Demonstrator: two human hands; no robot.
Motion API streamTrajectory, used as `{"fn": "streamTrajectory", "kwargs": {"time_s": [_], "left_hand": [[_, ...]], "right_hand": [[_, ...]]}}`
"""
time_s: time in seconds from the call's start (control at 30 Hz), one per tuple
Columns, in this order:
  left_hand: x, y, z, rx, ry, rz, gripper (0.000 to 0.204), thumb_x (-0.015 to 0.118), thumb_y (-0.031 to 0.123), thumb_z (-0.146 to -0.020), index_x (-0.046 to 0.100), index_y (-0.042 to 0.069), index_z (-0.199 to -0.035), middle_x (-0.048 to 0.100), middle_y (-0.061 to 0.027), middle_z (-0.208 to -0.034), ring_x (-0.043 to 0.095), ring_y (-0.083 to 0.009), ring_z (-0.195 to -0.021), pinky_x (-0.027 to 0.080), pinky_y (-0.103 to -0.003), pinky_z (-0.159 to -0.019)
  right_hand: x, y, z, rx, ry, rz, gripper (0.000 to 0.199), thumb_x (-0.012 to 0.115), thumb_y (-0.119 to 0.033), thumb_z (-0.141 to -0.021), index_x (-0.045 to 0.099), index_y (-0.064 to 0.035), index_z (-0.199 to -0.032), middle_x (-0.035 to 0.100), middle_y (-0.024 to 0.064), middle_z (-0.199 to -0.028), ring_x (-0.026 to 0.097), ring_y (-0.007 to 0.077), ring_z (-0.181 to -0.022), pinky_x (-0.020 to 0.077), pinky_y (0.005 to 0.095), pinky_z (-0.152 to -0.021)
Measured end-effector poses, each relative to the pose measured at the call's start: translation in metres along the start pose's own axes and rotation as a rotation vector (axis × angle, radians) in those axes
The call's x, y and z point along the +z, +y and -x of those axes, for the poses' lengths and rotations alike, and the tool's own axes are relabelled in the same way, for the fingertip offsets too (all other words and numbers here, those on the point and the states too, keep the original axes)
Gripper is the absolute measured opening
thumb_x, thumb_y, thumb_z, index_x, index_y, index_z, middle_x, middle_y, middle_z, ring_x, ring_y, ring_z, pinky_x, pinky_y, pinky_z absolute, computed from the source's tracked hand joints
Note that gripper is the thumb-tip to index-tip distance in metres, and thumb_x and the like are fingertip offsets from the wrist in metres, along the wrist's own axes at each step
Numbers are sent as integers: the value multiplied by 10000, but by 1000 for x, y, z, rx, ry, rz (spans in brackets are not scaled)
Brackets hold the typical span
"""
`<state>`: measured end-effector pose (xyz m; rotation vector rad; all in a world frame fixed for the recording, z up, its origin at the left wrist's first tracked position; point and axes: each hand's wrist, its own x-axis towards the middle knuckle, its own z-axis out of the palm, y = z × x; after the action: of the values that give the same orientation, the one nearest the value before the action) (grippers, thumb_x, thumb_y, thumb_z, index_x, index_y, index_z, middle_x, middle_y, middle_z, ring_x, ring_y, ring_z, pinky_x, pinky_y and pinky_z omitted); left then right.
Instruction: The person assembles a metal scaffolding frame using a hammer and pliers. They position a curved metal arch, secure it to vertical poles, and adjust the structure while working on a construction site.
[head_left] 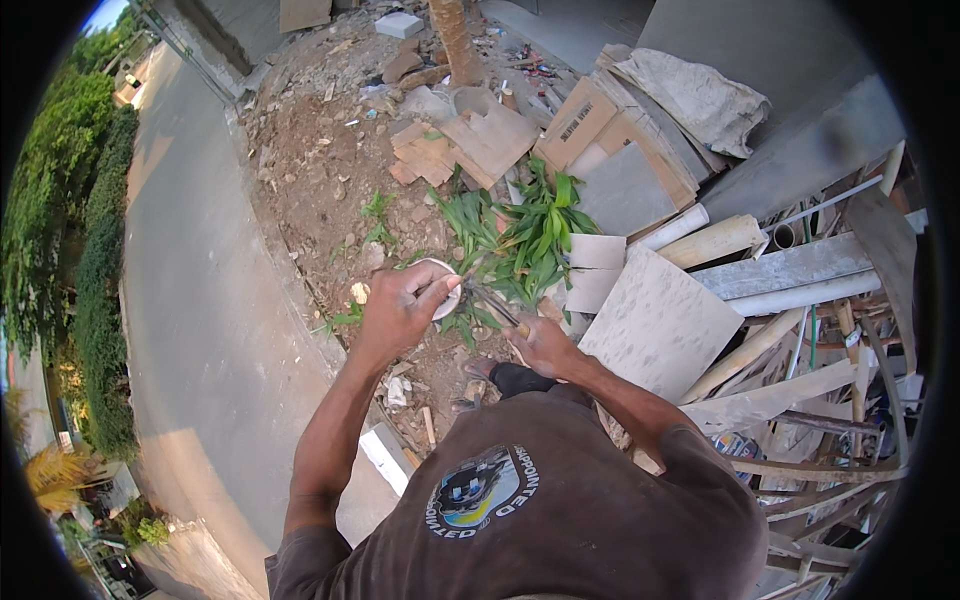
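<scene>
My left hand is closed on the edge of a white, round-rimmed piece, perhaps a pipe end or a cup; most of it is hidden behind the fingers. To its right, my right hand is wrapped round the handle of a slim hand tool. The tool's dark shaft points up and left toward the white rim, and its tip is too small to make out. Long-leaved green plants lie or grow just beyond both hands.
Rubble-strewn soil lies ahead, with a tree trunk at the back. Flattened cardboard boxes, a speckled tile and piled boards and pipes crowd the right. A paved lane runs along the left.
</scene>
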<state>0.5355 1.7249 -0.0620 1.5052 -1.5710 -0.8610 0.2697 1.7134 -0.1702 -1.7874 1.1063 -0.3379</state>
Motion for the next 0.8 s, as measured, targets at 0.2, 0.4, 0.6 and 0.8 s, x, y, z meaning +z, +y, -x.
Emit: {"fn": "streamTrajectory", "kwargs": {"time_s": [0.2,0.4,0.6,0.8], "left_hand": [[-21,-55,9,-117,68,-29,294,697,287,-995,730,-1,-948,681,-26,-767,587,-85,-719,470,-281,-649],[-61,-67,17,-191,413,70,285,673,269,-1020,686,21,-880,570,60,-741,479,-49,-665,383,-249,-602],[-82,-121,75,-334,485,29,307,661,273,-1030,595,78,-803,458,88,-737,358,-38,-692,290,-247,-602],[-104,-143,98,-411,599,-2,320,648,322,-1034,645,77,-829,431,100,-728,316,-31,-672,253,-241,-594]], "right_hand": [[5,25,-10,90,252,-458,304,613,-286,-1041,555,-16,-915,558,45,-640,544,170,-518,453,358,-497],[-38,69,-6,610,4,-573,313,559,-286,-1065,571,-25,-894,516,19,-624,505,125,-495,460,330,-460],[-69,119,33,545,229,479,463,552,-490,-985,712,-57,-998,722,248,-872,715,419,-863,554,502,-796],[-190,200,97,680,938,-451,252,587,-219,-988,638,-35,-1152,732,134,-1092,657,227,-932,552,454,-842]]}}
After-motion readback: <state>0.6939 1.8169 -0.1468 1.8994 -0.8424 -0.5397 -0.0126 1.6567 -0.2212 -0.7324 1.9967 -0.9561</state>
